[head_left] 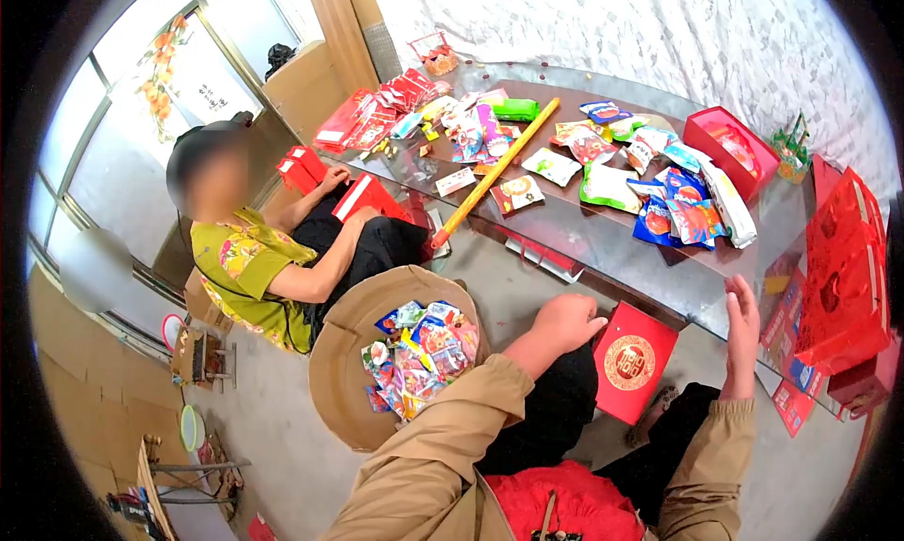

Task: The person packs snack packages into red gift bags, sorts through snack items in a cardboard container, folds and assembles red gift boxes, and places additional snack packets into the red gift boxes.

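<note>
- The red box (617,402) is seen between the knees, just beside the front edge of the tabletop (576,228). Its visible face is bright red, flat and four-cornered, and it is decorated with a large round pale-gold emblem, in which red signs are drawn.
- The left hand (567,322) is placed at the upper left corner of this box. Its fingers are curled inward; whether the box is gripped by them cannot be told.
- The right hand (742,326) is raised to the right of the box, apart from it, with the fingers open and extended.
- On the tabletop, many colourful snack packets (612,187) are spread, and a yellow stick (499,172) is laid across.
- An opened red box (702,127) and a red bag (841,282) are seen farther right.
- More small packets (424,353) are contained in the round cardboard tub (331,390).
- At the left, a red carton (370,198) is touched by another person (254,270), who is seated.
</note>
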Action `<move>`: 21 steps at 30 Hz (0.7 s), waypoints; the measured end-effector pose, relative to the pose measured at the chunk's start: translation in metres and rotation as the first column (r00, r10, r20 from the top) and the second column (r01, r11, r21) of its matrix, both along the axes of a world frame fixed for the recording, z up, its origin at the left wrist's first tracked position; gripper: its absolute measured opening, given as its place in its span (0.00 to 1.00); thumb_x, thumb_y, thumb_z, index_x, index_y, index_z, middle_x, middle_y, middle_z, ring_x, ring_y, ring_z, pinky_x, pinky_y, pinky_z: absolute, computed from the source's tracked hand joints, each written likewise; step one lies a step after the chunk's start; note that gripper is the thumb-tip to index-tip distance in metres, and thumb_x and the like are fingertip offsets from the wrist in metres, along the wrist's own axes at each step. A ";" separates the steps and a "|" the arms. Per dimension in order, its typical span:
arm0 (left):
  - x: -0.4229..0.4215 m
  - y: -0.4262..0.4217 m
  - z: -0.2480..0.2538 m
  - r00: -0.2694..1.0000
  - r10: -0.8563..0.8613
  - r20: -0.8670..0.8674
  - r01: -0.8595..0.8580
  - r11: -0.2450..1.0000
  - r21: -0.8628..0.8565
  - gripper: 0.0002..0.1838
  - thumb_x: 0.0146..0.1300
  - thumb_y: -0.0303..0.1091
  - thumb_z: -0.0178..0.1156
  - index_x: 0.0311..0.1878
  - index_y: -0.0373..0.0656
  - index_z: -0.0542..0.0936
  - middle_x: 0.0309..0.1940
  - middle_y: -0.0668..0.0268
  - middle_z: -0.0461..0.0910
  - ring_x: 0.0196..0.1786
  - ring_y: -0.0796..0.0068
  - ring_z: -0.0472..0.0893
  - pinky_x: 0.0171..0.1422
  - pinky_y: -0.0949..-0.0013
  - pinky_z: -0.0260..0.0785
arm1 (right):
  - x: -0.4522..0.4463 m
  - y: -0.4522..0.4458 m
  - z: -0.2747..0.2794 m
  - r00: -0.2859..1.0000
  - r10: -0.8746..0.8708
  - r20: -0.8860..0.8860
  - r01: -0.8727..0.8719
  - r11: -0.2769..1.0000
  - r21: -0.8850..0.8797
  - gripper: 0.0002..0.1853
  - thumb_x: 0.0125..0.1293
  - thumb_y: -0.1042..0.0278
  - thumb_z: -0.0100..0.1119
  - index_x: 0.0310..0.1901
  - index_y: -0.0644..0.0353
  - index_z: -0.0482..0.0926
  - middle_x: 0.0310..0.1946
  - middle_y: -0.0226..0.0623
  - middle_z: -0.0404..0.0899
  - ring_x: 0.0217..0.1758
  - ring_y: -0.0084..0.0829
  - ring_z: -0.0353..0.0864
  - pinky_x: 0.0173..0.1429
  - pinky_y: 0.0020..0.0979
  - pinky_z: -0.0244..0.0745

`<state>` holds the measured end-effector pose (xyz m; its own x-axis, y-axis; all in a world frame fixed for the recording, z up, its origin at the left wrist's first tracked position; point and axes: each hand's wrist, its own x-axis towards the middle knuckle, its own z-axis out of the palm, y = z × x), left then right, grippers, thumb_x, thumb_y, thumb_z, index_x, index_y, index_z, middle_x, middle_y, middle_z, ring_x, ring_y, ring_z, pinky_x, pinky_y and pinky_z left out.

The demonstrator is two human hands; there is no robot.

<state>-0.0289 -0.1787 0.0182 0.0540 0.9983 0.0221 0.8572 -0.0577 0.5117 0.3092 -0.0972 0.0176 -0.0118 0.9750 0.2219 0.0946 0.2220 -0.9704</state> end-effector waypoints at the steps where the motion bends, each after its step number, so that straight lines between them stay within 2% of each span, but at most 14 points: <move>1: 0.000 0.000 0.000 1.000 0.003 -0.006 -0.003 1.000 0.000 0.18 0.60 0.50 0.65 0.35 0.42 0.83 0.34 0.54 0.83 0.41 0.51 0.82 0.47 0.52 0.75 | 0.006 0.013 -0.006 0.982 0.035 0.187 -0.037 0.999 0.009 0.26 0.73 0.67 0.56 0.70 0.63 0.67 0.66 0.43 0.74 0.69 0.35 0.71 0.73 0.35 0.63; 2: -0.001 0.001 0.000 1.000 -0.001 0.001 0.001 1.000 0.000 0.19 0.60 0.50 0.65 0.35 0.42 0.83 0.34 0.54 0.83 0.41 0.51 0.82 0.47 0.52 0.75 | 0.010 0.023 -0.015 0.928 0.067 0.368 -0.076 0.997 0.010 0.26 0.72 0.68 0.57 0.69 0.63 0.69 0.65 0.43 0.74 0.69 0.35 0.72 0.72 0.35 0.64; 3: -0.001 0.002 -0.001 1.000 -0.004 0.008 0.004 1.000 -0.002 0.19 0.60 0.50 0.65 0.35 0.42 0.83 0.34 0.54 0.83 0.41 0.50 0.82 0.47 0.52 0.75 | 0.008 0.027 -0.026 0.893 -0.004 0.450 -0.040 0.995 0.089 0.26 0.68 0.69 0.61 0.66 0.64 0.72 0.61 0.45 0.77 0.62 0.36 0.77 0.66 0.36 0.70; 6: -0.003 0.002 -0.002 1.000 0.003 0.013 -0.003 1.000 0.016 0.19 0.59 0.51 0.65 0.35 0.42 0.83 0.34 0.54 0.83 0.41 0.50 0.82 0.47 0.52 0.75 | 0.008 0.044 -0.051 0.794 -0.048 0.606 -0.032 0.992 0.121 0.23 0.66 0.69 0.62 0.62 0.64 0.74 0.53 0.44 0.80 0.54 0.37 0.81 0.60 0.36 0.74; 7: -0.002 0.001 -0.003 1.000 0.005 0.013 -0.005 1.000 0.023 0.19 0.59 0.51 0.65 0.35 0.42 0.83 0.34 0.54 0.83 0.41 0.50 0.82 0.47 0.51 0.75 | 0.001 0.046 -0.053 0.832 -0.127 0.541 0.032 0.983 0.182 0.21 0.65 0.70 0.63 0.58 0.64 0.77 0.47 0.41 0.80 0.46 0.37 0.82 0.53 0.36 0.76; 10: -0.001 0.005 -0.004 1.000 -0.004 0.003 0.004 1.000 -0.001 0.19 0.60 0.51 0.65 0.35 0.42 0.83 0.34 0.54 0.83 0.42 0.50 0.82 0.48 0.52 0.75 | -0.008 0.051 -0.050 0.761 -0.208 0.614 0.115 0.975 0.187 0.18 0.65 0.70 0.63 0.56 0.63 0.79 0.44 0.38 0.80 0.45 0.36 0.82 0.51 0.35 0.76; 13: 0.001 0.006 -0.005 1.000 -0.007 0.006 0.007 1.000 0.009 0.19 0.60 0.51 0.64 0.35 0.42 0.83 0.35 0.53 0.83 0.42 0.50 0.82 0.48 0.51 0.75 | -0.008 0.056 -0.054 0.719 -0.283 0.634 0.129 0.952 0.279 0.17 0.66 0.68 0.62 0.55 0.62 0.80 0.44 0.38 0.82 0.43 0.32 0.82 0.50 0.33 0.76; 16: 0.003 0.008 -0.008 1.000 -0.016 -0.006 0.016 1.000 0.019 0.19 0.60 0.51 0.64 0.35 0.41 0.83 0.35 0.53 0.83 0.42 0.49 0.82 0.48 0.51 0.74 | 0.001 0.073 -0.073 0.880 -0.219 0.422 0.235 0.972 0.014 0.16 0.69 0.65 0.61 0.55 0.63 0.80 0.43 0.37 0.84 0.42 0.29 0.82 0.50 0.33 0.76; 19: 0.004 0.006 -0.007 0.999 -0.031 -0.008 0.031 0.999 0.023 0.19 0.60 0.51 0.63 0.35 0.41 0.83 0.35 0.52 0.83 0.42 0.49 0.82 0.48 0.50 0.74 | 0.011 0.078 -0.079 0.975 -0.186 0.123 0.190 0.982 -0.023 0.17 0.72 0.61 0.59 0.55 0.63 0.81 0.44 0.35 0.85 0.43 0.25 0.81 0.50 0.31 0.75; 21: 0.003 0.006 -0.005 1.000 -0.024 -0.006 0.024 1.000 0.014 0.19 0.60 0.51 0.63 0.35 0.41 0.83 0.35 0.52 0.83 0.42 0.48 0.82 0.49 0.50 0.74 | 0.013 0.066 -0.062 0.975 -0.221 0.008 0.221 0.972 -0.085 0.18 0.73 0.59 0.57 0.55 0.64 0.81 0.43 0.34 0.84 0.43 0.24 0.81 0.50 0.29 0.74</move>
<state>-0.0261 -0.1730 0.0129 0.0784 0.9963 0.0361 0.8586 -0.0859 0.5054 0.3225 -0.0311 -0.0444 0.2067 0.9685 0.1386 0.1307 0.1131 -0.9850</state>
